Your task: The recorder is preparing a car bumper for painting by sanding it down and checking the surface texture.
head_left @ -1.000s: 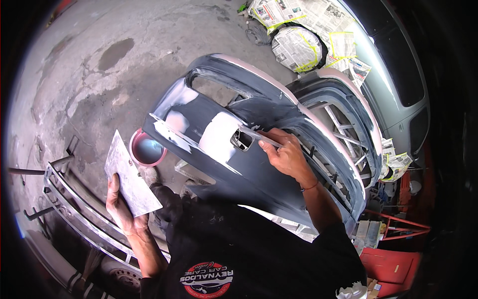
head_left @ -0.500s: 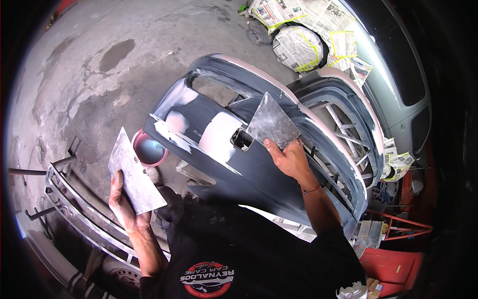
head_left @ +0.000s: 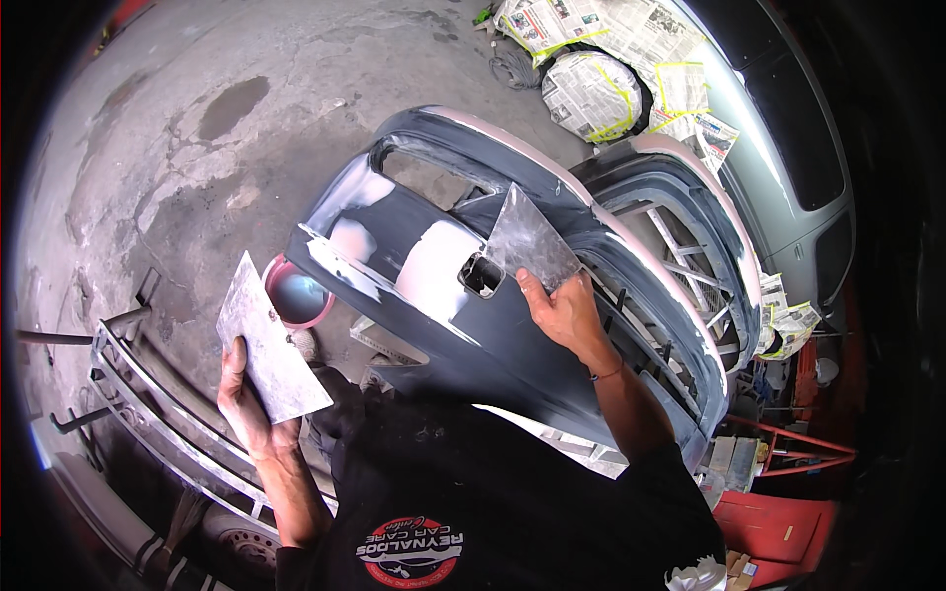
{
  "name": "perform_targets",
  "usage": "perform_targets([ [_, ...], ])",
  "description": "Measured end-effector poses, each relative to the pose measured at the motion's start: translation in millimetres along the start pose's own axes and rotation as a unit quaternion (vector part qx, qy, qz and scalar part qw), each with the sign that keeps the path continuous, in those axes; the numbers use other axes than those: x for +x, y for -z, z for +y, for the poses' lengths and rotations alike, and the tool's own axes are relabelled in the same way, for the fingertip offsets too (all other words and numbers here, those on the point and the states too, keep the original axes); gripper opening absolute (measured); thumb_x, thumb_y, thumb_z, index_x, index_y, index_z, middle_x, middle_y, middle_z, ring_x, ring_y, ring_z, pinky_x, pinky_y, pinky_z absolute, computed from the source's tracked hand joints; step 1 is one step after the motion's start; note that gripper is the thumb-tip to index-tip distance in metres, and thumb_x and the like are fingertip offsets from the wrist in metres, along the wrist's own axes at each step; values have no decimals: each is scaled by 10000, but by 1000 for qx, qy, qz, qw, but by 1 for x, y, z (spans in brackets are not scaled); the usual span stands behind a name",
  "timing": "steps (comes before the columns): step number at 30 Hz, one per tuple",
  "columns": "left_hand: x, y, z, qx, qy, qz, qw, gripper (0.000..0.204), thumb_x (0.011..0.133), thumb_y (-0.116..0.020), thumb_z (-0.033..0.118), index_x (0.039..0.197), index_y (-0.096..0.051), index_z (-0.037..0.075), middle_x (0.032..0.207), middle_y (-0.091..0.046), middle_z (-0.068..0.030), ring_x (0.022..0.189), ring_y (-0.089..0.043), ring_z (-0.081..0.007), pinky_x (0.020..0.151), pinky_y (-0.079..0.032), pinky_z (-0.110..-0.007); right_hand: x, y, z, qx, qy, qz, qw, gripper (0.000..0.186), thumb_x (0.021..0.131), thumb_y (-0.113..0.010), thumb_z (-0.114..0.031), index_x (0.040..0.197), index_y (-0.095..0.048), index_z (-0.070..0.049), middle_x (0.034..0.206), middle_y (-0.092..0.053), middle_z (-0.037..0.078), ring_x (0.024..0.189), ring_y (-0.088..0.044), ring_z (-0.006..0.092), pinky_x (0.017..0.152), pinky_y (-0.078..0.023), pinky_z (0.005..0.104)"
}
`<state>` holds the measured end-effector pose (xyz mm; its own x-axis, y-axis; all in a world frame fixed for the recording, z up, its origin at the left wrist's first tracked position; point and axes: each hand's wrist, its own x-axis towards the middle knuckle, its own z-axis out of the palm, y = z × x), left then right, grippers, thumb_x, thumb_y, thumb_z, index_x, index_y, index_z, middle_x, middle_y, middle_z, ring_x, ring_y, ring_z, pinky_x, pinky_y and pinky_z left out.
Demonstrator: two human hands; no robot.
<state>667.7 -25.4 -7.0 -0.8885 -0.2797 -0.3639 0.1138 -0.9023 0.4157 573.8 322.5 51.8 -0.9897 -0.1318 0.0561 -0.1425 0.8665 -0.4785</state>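
My left hand (head_left: 252, 406) is closed on the lower edge of a flat, pale grey plate (head_left: 264, 345) with white smears, its thumb lying on the face. Between thumb and fingers of my right hand (head_left: 564, 307) is a smaller flat sheet (head_left: 532, 239), dull grey and streaked, metallic-looking. That sheet is tilted over a dark grey car bumper (head_left: 537, 360) with white and pink patches; whether it touches the surface I cannot tell. Just left of the sheet lies a square opening (head_left: 482, 275) in the bumper, beside a large white patch (head_left: 434, 264).
A pink bucket (head_left: 298, 295) of cloudy liquid stands on the concrete floor left of the bumper. Beyond the bumper is another bumper (head_left: 680, 163), then a car (head_left: 778, 148) partly masked with newspaper (head_left: 591, 94). A metal rack (head_left: 168, 433) lies at the lower left.
My right hand has shifted slightly left with its grey sheet, whose edge now comes nearer the square opening. My left hand and its plate have hardly moved.
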Motion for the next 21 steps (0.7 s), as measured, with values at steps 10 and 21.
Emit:
perform_targets([
  [10,-3,-2,1,8,8,-8,1000,303,915,-552,137,1179,-555,-12,1030,-680,-109,875,-684,-200,776,-568,-309,28,15,-6,3,40,-26,999,321,842,-667,-258,819,-636,61,718,-625,253,702,-625,421,649,-483,433],
  [21,-9,5,-4,1,11,-8,1000,323,918,-540,137,1193,-541,-32,1059,-671,-128,904,-680,-217,818,-559,-331,76,31,-30,-95,290,-197,932,210,832,-652,-128,1019,-704,-49,851,-619,129,775,-586,300,697,-443,376],
])
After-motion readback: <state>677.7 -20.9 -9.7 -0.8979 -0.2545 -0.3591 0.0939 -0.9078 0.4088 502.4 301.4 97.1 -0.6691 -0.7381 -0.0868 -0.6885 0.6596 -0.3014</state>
